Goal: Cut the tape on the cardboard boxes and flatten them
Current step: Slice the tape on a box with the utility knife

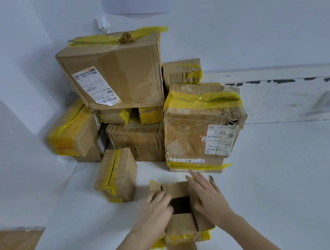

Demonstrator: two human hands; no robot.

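A small open cardboard box (180,222) lies on the white table in front of me, its flaps spread and its dark inside showing. Torn yellow tape hangs from its near end. My left hand (159,205), blurred, rests on the box's left flap. My right hand (206,193) lies flat on the right flap, fingers apart and pointing away from me. A small dark pointed thing (212,178) shows just beyond the right hand's outer edge; I cannot tell what it is or whether the hand holds it.
A small box sealed with yellow tape (118,174) stands to the left of the open one. Behind it, several taped boxes are stacked in the wall corner, a large labelled one (115,73) on top and a crumpled labelled one (196,130) at the right. Bare table surface (284,174) extends right.
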